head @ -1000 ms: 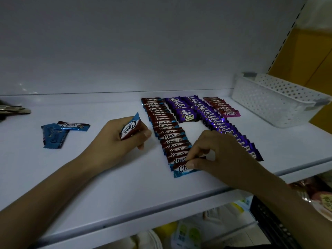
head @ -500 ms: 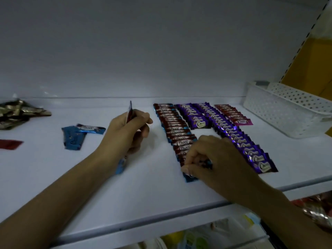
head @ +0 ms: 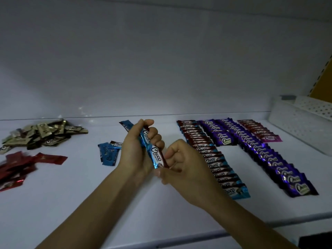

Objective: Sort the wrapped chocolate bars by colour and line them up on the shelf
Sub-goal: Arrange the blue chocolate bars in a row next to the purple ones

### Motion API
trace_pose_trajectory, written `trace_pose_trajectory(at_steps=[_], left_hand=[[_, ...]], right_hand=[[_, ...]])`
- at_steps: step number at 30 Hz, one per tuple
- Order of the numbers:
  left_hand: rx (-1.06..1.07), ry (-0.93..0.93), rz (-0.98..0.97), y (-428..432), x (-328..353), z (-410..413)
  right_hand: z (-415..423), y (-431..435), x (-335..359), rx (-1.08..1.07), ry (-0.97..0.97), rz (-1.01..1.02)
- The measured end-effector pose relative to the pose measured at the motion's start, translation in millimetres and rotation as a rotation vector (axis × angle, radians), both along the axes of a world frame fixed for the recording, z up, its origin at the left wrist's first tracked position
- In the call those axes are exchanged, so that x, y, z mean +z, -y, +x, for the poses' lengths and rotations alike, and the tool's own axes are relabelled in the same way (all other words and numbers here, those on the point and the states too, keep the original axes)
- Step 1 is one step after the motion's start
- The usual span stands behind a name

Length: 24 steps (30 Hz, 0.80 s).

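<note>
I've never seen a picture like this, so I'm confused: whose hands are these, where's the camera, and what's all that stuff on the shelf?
There is no machine: a person wears a camera on their head, so you look down at their own hands. The left hand grips a few blue bars; the right hand pinches their lower end. On the white shelf lie sorted lines: a blue row, purple rows and a pink row. Left of the hands lie a gold pile and a red pile. A white basket stands far right.
</note>
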State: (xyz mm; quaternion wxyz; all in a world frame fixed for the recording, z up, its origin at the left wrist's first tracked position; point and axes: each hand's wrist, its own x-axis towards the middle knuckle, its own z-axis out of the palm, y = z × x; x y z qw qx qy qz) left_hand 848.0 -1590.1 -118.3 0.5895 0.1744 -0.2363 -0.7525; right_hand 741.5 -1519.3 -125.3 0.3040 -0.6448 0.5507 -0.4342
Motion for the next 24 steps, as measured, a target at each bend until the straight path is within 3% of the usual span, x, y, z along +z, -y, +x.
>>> trace_pose_trajectory(at_steps=[3,6,11,13,17,22,24], left_hand=[[0.043,0.111,-0.007,2.1,-4.5,-3.7],[0.124,0.434,-0.096,4.5,-6.5,-0.9],[-0.026,0.855,-0.568,-12.5,-8.3,-7.5],[-0.025,0.914,-0.776,-20.3,-9.2,-12.9],[0.006,0.965,-0.936,-22.7,-10.9,-11.1],[0.011,1.078,-0.953,-25.7,-15.7,-14.6],[0.05,1.15,-0.939,-26.1,-17.9,-16.0]], right_hand=[[-12.3,-3.0,2.3,0.037,0.06,0.059],[-26.8,-6.4,7.4,-0.007,0.037,-0.017],[-55.0,-6.0,20.8,-0.028,-0.06,-0.053],[-62.3,-6.1,20.7,-0.008,-0.094,-0.045],[-68.8,-9.8,14.0,0.0,-0.143,-0.078],[-83.9,-21.3,12.0,-0.132,-0.061,-0.134],[-102.8,-28.8,17.0,-0.145,-0.133,-0.159]])
